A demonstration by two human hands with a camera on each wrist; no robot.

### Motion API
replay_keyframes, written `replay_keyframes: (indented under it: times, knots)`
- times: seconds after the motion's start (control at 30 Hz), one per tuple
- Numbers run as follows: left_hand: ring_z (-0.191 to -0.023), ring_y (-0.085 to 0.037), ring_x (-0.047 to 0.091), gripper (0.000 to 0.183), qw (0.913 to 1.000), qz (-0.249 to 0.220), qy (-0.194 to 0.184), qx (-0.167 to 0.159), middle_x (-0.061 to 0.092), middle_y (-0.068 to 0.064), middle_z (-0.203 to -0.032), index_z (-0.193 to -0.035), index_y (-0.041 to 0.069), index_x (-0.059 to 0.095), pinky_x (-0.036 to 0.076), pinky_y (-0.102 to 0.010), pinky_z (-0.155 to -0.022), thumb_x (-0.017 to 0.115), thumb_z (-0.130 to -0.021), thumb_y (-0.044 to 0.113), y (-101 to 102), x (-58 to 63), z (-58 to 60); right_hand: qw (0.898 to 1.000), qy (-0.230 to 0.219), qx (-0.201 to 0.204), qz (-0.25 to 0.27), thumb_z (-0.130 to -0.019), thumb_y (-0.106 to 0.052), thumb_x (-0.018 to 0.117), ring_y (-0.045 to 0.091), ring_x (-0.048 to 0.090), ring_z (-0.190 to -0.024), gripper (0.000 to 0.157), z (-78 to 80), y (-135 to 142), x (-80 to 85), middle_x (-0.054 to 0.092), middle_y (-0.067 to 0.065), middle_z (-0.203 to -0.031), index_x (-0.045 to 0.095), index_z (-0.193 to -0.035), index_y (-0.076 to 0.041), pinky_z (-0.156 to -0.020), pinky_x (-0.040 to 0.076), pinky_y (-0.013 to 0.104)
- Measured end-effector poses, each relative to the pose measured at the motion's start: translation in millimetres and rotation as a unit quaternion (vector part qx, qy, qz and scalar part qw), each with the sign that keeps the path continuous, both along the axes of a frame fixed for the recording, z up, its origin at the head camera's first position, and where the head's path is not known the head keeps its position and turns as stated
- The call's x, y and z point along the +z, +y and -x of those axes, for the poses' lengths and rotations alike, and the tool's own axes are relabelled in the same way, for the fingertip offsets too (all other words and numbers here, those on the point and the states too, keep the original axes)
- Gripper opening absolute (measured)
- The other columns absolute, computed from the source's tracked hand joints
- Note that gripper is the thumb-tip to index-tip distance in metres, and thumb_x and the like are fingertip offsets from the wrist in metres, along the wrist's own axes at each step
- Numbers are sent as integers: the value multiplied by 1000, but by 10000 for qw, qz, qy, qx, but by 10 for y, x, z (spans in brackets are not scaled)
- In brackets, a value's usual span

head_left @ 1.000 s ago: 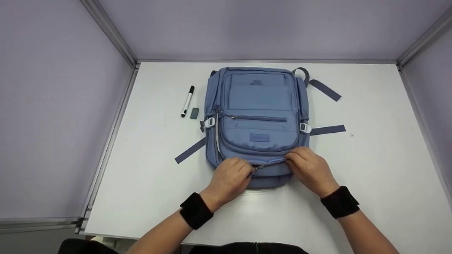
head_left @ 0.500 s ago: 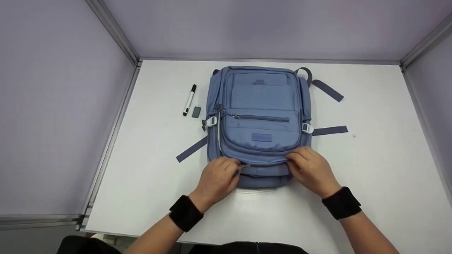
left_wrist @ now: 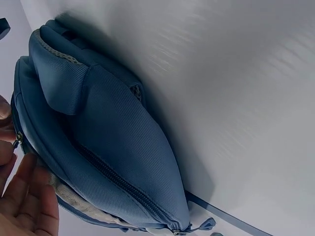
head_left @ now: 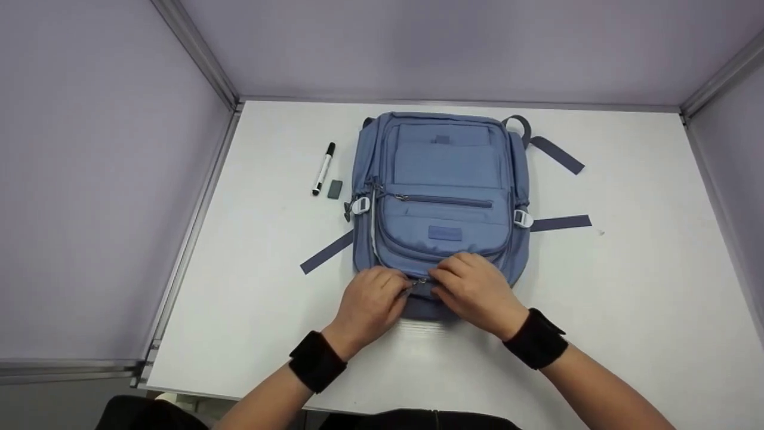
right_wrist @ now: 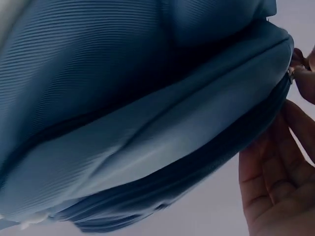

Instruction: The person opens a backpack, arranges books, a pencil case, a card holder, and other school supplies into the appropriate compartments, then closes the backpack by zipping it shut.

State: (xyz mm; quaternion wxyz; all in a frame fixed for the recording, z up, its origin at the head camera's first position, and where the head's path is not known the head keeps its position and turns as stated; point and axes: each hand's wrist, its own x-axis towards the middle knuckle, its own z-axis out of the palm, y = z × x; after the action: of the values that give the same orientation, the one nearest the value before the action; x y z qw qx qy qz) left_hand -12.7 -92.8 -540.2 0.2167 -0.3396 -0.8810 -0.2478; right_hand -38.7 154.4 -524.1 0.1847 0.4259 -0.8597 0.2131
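The left grip (head_left: 367, 301) pinches the zipper pull (head_left: 418, 282) at the backpack's (head_left: 444, 209) near edge; the right grip (head_left: 474, 292) sits just right, whether pinching I cannot tell.

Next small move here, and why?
Probably draw the zipper pull leftward with the left hand, the right hand steadying the backpack: the left hand seems to pinch the pull, the right sits just beside it at the bag's near end, and a pale gap shows along the bag's left side.
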Motion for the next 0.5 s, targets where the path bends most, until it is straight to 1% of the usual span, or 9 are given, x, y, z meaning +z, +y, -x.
replay_keyframes:
  times: [0.13,0.27,0.37,0.5]
  knots:
    - [-92,-18,65,7,9997,-179,-137,24,69,2,-97,-101,13,70,52,-35,-78,72,-94,15,-6,8,-4,9999,57,-147,9,-86,-11,82,24,63,-86,18,12,-65,-25,68,4,-95,76,-102,-6,-71,53,39]
    - [-88,-18,64,5,9984,-323,-463,95,69,2,-93,-101,13,71,52,-33,-76,72,-96,14,-22,31,-6,9996,169,-152,167,-86,-8,80,24,64,-82,13,26,-74,-45,68,5,-92,76,-98,-6,-69,54,40]
    - [-87,-17,64,4,9969,-265,-727,165,68,1,-92,-99,13,70,52,-32,-76,72,-95,14,-31,55,-7,9994,234,-122,223,-88,-7,79,23,63,-80,9,38,-76,-45,67,4,-90,75,-96,-6,-67,53,39]
    - [-87,-16,63,5,9945,-129,-966,386,68,1,-92,-99,13,68,52,-30,-78,71,-96,14,-59,73,4,9992,324,-58,239,-93,-9,72,22,63,-78,4,54,-85,-45,67,3,-88,75,-94,-7,-65,53,38]
